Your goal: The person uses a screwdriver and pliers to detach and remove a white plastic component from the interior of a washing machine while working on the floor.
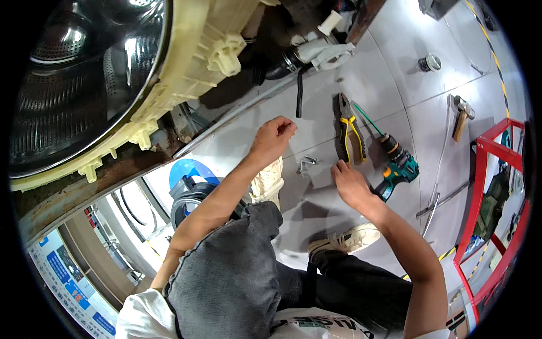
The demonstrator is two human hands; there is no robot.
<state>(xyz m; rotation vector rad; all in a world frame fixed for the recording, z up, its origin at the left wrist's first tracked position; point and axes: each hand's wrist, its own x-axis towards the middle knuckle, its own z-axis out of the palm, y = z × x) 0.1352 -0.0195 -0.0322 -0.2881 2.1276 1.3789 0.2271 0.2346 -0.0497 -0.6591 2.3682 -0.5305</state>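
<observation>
Pliers lie on the floor, just to the far side of the half-curled right hand; left hand curled. Cannot tell whether either grasps anything.

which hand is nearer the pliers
Right: the right hand is close at the lower end of the pliers; the left hand is farther off, to their left.

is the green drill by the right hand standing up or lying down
Lying down: the drill has its barrel and handle both stretched along the floor tiles.
</observation>
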